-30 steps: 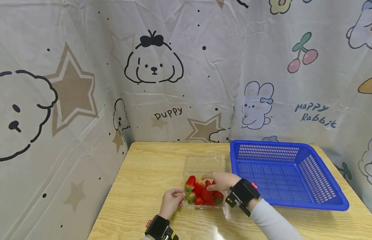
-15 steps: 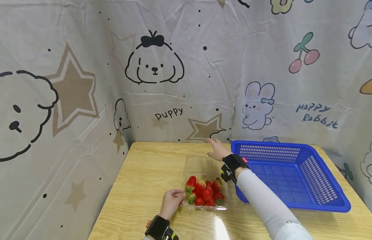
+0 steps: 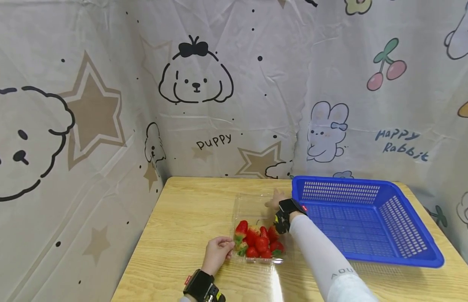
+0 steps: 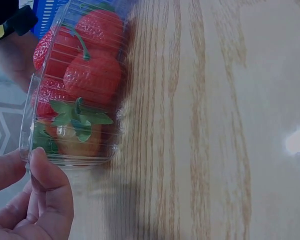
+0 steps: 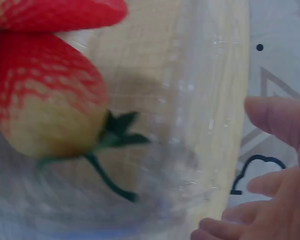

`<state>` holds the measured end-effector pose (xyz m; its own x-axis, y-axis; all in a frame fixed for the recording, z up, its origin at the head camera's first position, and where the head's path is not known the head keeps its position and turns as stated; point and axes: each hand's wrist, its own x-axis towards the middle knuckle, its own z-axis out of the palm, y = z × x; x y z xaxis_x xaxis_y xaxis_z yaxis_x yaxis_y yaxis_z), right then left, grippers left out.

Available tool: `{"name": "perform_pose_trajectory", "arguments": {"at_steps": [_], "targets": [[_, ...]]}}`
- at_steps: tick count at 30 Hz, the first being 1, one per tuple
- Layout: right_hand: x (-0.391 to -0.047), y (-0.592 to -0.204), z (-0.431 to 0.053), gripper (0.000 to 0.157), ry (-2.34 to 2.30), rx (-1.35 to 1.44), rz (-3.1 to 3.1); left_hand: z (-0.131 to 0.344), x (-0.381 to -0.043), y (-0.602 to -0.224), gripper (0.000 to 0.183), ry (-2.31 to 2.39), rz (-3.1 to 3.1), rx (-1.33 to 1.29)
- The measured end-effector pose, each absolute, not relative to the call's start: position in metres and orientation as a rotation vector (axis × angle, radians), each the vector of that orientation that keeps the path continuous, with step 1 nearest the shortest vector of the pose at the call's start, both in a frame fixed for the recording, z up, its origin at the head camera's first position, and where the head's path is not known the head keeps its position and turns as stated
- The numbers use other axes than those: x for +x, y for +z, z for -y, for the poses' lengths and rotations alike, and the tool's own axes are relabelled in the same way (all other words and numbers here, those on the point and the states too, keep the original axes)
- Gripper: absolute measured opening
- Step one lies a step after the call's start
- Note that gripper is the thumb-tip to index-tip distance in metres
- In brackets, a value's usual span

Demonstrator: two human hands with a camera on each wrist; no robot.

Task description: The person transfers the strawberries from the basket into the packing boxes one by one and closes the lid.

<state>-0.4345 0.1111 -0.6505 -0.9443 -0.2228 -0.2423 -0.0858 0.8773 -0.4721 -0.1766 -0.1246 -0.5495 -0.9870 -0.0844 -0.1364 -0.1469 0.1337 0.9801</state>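
A clear plastic clamshell box [image 3: 252,259] holds several red strawberries [image 3: 262,243] with green leaves. Its transparent lid [image 3: 252,206] lies folded back on the far side. My left hand [image 3: 217,254] pinches the box's left rim between thumb and forefinger; the left wrist view shows the thumb [image 4: 46,170] on the plastic edge. Stretched over the box's right side, my right hand [image 3: 277,199] is at the lid's far right edge. In the right wrist view its thumb [image 5: 277,117] and fingers are spread apart, with nothing between them, beside a pale-tipped strawberry [image 5: 50,100].
A blue plastic basket [image 3: 354,230] with slotted walls stands right of the box, close to my right forearm. The wooden table [image 3: 173,235] ends at a printed cloth curtain [image 3: 218,117] at the back and left.
My right hand leaves the strawberries, reaches to the far side past the lid, then lowers to the lid's right edge. My left hand stays at the box's rim.
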Motion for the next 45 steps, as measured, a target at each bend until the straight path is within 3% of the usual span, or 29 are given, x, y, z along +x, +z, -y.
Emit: {"name": "perform_pose_trajectory", "arguments": {"at_steps": [2, 5, 7, 10, 12, 17, 19, 22, 25, 29, 31, 36, 45], "targets": [[-0.437, -0.664, -0.113, 0.07, -0.662, -0.2, -2.688, 0.124, -0.177, -0.549, 0.023, 2.025, -2.327, -0.24], [-0.477, -0.738, -0.123, 0.057, -0.631, -0.235, -2.671, 0.124, -0.177, -0.55, 0.023, 2.023, -2.332, -0.231], [-0.516, -0.801, -0.136, 0.066, -0.682, -0.297, -2.669, 0.124, -0.177, -0.55, 0.023, 2.022, -2.333, -0.229], [-0.537, -0.828, -0.143, 0.077, -0.697, -0.288, -2.659, 0.124, -0.177, -0.55, 0.023, 2.018, -2.338, -0.221], [-0.523, -0.802, -0.142, 0.073, -0.727, -0.295, -2.67, 0.123, -0.177, -0.55, 0.023, 2.016, -2.334, -0.225], [-0.423, -0.631, -0.117, 0.056, -0.78, -0.189, -2.673, 0.123, -0.175, -0.549, 0.025, 2.018, -2.326, -0.203], [-0.4, -0.591, -0.112, 0.063, -0.829, -0.153, -2.7, 0.124, -0.175, -0.548, 0.025, 2.025, -2.319, -0.192], [-0.411, -0.607, -0.117, 0.075, -0.904, -0.142, -2.795, 0.124, -0.174, -0.548, 0.025, 2.033, -2.308, -0.179], [-0.397, -0.587, -0.116, 0.08, -0.955, -0.107, -2.825, 0.125, -0.174, -0.548, 0.026, 2.033, -2.309, -0.169], [-0.337, -0.492, -0.1, 0.069, -0.978, 0.028, -2.759, 0.125, -0.176, -0.55, 0.025, 2.03, -2.317, -0.175], [-0.324, -0.475, -0.099, 0.066, -1.017, 0.032, -2.773, 0.125, -0.176, -0.551, 0.024, 2.032, -2.323, -0.18], [-0.311, -0.468, -0.105, 0.061, -1.235, -0.01, -2.834, 0.124, -0.177, -0.55, 0.024, 2.02, -2.337, -0.201], [-0.264, -0.458, -0.11, 0.032, -1.64, 0.068, -2.753, 0.124, -0.179, -0.553, 0.024, 2.007, -2.344, -0.214]]}}
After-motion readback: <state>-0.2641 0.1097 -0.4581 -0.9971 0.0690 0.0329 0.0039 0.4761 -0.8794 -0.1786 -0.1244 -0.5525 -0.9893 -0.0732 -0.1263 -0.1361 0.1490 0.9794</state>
